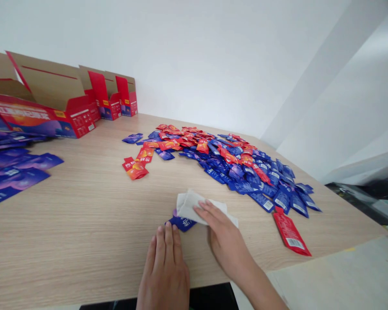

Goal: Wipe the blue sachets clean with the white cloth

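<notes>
A small blue pouch [185,224] with white lettering lies flat on the table in front of me. My left hand [166,262] rests flat, fingers stretched out, its fingertips touching the pouch's near left end. A folded white wiping cloth [189,205] covers the pouch's upper right part. My right hand [221,232] holds this cloth, fingers lying over its top and the thumb hidden underneath. Right of that hand lies a single red pouch [291,232], its barcode side up.
A big heap of red and blue pouches [213,159] spreads across the back and right of the table [100,224]. Two orange-red pouches [134,168] lie left of it. Blue pouches [16,176] are stacked at left, before open red cartons [42,116] along the wall.
</notes>
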Demonstrator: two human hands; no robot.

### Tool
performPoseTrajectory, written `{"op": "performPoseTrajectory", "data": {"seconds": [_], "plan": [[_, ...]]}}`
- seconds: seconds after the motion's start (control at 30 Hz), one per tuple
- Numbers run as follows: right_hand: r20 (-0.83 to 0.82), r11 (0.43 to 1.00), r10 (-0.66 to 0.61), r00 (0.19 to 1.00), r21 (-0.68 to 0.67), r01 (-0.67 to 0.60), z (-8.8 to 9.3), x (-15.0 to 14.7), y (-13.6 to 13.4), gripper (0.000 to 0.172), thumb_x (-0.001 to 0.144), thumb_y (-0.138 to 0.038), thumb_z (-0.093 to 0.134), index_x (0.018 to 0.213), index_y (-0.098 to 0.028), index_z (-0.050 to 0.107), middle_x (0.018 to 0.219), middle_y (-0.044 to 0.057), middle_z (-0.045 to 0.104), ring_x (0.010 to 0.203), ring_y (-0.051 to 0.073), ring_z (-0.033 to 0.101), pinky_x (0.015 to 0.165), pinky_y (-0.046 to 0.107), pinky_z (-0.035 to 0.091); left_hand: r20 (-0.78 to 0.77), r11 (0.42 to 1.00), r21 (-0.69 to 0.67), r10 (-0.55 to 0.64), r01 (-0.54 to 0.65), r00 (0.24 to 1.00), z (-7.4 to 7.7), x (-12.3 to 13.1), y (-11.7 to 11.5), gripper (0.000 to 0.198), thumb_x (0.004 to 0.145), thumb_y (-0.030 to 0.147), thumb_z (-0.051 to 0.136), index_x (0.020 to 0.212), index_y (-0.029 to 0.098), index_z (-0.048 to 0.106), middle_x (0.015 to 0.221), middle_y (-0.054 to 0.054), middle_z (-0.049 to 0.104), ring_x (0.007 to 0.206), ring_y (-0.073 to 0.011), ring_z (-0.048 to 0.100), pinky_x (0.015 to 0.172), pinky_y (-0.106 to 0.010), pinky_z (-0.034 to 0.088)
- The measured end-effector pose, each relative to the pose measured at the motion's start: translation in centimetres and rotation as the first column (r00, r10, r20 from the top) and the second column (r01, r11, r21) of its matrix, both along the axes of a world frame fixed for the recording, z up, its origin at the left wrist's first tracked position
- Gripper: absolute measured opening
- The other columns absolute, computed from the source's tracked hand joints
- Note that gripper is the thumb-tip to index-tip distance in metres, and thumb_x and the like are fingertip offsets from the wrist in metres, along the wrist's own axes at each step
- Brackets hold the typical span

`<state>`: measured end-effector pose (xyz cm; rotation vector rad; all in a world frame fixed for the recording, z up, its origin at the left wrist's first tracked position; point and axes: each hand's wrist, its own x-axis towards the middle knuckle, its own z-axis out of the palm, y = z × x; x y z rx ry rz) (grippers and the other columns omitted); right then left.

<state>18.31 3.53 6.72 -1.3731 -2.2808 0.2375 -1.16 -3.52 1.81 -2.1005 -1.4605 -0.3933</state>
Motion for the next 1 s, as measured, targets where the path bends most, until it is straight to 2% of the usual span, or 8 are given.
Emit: {"op": "performPoseTrajectory", "data": {"seconds": [0.2, 0.33, 0.47, 0.53, 0.67, 0.83, 0.9, 1.0], "plan": [[-0.059, 0.956, -0.291, 0.955, 0.031, 0.293, 0.7, 4.5, 0.6, 0.067, 0.088, 0.002, 0.038, 0.143, -0.021, 0.067, 0.151, 0.009, 0.064, 0.144, 0.027, 0.056, 0.123, 0.055, 0.043, 0.058, 0.998, -0.010, 0.055, -0.055, 0.997, -0.1, 0.9, -0.1, 0.059, 0.096, 0.034, 0.045, 0.143, 0.000, 0.058, 0.151, -0.024, 0.059, 0.140, -0.0370, 0.056, 0.115, -0.046, 0.046], [-0.230, 0.977, -0.139, 0.963, 0.125, 0.171, 1.7, 0.6, -1.1, 0.067, 0.092, 0.000, 0.037, 0.146, -0.030, 0.064, 0.155, 0.002, 0.060, 0.148, 0.021, 0.051, 0.124, 0.048, 0.042, 0.079, 0.998, -0.029, 0.065, -0.062, 0.995, -0.2, 1.0, 0.0, 0.058, 0.096, 0.033, 0.045, 0.142, 0.002, 0.059, 0.151, -0.023, 0.060, 0.141, -0.0364, 0.055, 0.115, -0.047, 0.046], [-0.098, 0.986, 0.155, 0.983, 0.073, -0.148, 1.3, -4.1, -1.7, 0.071, 0.089, 0.004, 0.041, 0.149, -0.026, 0.062, 0.158, 0.003, 0.058, 0.152, 0.020, 0.046, 0.126, 0.045, 0.041, -0.027, 0.997, -0.066, 0.043, -0.045, 0.999, 0.0, 0.4, 0.2, 0.051, 0.094, 0.029, 0.048, 0.136, 0.006, 0.066, 0.140, -0.020, 0.069, 0.132, -0.0365, 0.062, 0.112, -0.049, 0.050], [-0.022, 0.981, 0.194, 0.981, 0.029, -0.193, 0.8, -4.4, -1.1, 0.073, 0.083, 0.007, 0.042, 0.147, -0.021, 0.063, 0.156, 0.005, 0.059, 0.152, 0.023, 0.046, 0.127, 0.048, 0.039, -0.061, 0.997, -0.066, 0.029, -0.033, 0.998, 0.1, 0.1, 0.2, 0.050, 0.095, 0.029, 0.048, 0.135, 0.005, 0.066, 0.136, -0.021, 0.071, 0.128, -0.0364, 0.065, 0.110, -0.049, 0.051], [0.019, 1.000, -0.019, 1.000, 0.019, 0.018, 0.0, -0.2, 0.8, 0.076, 0.083, 0.009, 0.036, 0.149, -0.019, 0.062, 0.158, 0.009, 0.056, 0.151, 0.024, 0.046, 0.127, 0.052, 0.038, -0.011, 0.998, -0.048, 0.037, -0.038, 0.999, -0.2, 0.2, 0.1, 0.058, 0.095, 0.032, 0.046, 0.143, 0.002, 0.059, 0.149, -0.023, 0.061, 0.139, -0.0363, 0.057, 0.112, -0.046, 0.050], [-0.002, 0.953, -0.301, 0.954, 0.028, 0.301, 0.5, 4.9, 1.6, 0.068, 0.087, 0.003, 0.039, 0.146, -0.017, 0.065, 0.153, 0.012, 0.061, 0.145, 0.028, 0.055, 0.124, 0.055, 0.042, 0.048, 0.997, -0.060, 0.058, -0.055, 0.997, -0.7, 0.7, 0.1, 0.061, 0.094, 0.031, 0.046, 0.147, 0.001, 0.054, 0.153, -0.025, 0.057, 0.142, -0.0368, 0.054, 0.115, -0.048, 0.047], [-0.109, 0.954, -0.290, 0.951, 0.045, 0.296, 0.9, 4.3, 1.0, 0.065, 0.091, 0.000, 0.038, 0.146, -0.021, 0.065, 0.151, 0.009, 0.063, 0.144, 0.026, 0.057, 0.123, 0.053, 0.043, 0.046, 0.997, -0.052, 0.060, -0.057, 0.997, -0.8, 0.8, 0.2, 0.062, 0.094, 0.032, 0.046, 0.147, 0.001, 0.054, 0.152, -0.024, 0.058, 0.141, -0.0368, 0.054, 0.115, -0.048, 0.047], [-0.212, 0.989, -0.098, 0.972, 0.084, 0.118, 1.2, 0.9, -0.5, 0.063, 0.096, -0.003, 0.037, 0.149, -0.027, 0.061, 0.157, 0.004, 0.058, 0.148, 0.020, 0.051, 0.124, 0.048, 0.043, 0.008, 0.998, -0.027, 0.054, -0.053, 0.999, -0.6, 0.6, 0.3, 0.058, 0.095, 0.032, 0.044, 0.143, 0.003, 0.060, 0.149, -0.023, 0.061, 0.139, -0.0366, 0.057, 0.113, -0.048, 0.049]]}}
